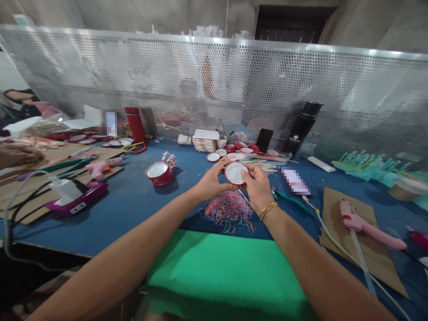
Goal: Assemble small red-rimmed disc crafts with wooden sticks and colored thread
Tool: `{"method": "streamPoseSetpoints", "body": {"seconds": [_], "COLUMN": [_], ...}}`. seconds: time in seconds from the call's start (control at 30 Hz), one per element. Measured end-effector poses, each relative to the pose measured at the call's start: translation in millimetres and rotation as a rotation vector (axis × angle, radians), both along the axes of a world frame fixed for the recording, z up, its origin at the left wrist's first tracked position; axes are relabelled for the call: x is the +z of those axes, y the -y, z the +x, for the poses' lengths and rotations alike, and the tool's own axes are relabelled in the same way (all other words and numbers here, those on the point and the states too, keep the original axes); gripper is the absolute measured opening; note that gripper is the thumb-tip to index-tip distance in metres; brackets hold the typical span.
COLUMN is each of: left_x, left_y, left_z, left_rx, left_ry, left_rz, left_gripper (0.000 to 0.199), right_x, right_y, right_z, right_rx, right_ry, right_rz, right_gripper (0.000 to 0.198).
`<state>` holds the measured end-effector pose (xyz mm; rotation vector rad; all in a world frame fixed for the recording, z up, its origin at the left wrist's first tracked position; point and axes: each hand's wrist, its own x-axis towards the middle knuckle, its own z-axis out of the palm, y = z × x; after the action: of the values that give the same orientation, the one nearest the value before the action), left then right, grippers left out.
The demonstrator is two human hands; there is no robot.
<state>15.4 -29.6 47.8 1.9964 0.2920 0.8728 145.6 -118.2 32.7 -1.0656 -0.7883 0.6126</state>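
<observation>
Between both hands is a small round disc (235, 173) with a white face and a red rim, lifted above the table. My left hand (211, 182) grips its left edge. On the other side my right hand (259, 185), with a gold bracelet at the wrist, holds it with the thumb on the white face. Below the hands lies a tangled heap of pink, purple and blue threads (227, 209). A stack of similar red-rimmed discs (159, 174) stands to the left, with small pale sticks behind it.
Pink glue guns lie on cardboard at right (357, 220) and left (98, 168). A purple power strip (78, 200), red bottle (134, 125), black bottle (302, 127), teal pliers (292, 200) and phone (296, 181) are around. At far left is another person's hand (20, 155).
</observation>
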Motion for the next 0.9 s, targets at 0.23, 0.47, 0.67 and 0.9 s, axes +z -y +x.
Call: {"method": "streamPoseSetpoints", "body": {"seconds": [0.23,0.47,0.67,0.9], "left_x": [-5.9,-12.9,-13.8,-12.5], "left_y": [-2.9,-4.7,7.4,1.5], "left_z": [3.9,7.4,11.7,6.5], "left_rx": [-0.011,-0.006,-0.087,-0.030], "left_ry": [0.014,0.030,0.061,0.188], "left_rz": [-0.058,-0.053,-0.313,-0.843], "left_gripper": [0.075,0.069,0.056,0.023], "right_x": [2.6,6.1,5.0,0.9], "right_y": [1.5,2.2,0.5,-0.7], "right_z": [-1.8,-5.8,-3.0,8.1], "right_rx": [0.007,-0.045,-0.082,-0.120], "right_ry": [-0.045,-0.141,-0.180,0.081], "right_rz": [0.012,-0.026,-0.040,-0.023], "right_gripper": [0.034,0.031,0.032,0.033]}}
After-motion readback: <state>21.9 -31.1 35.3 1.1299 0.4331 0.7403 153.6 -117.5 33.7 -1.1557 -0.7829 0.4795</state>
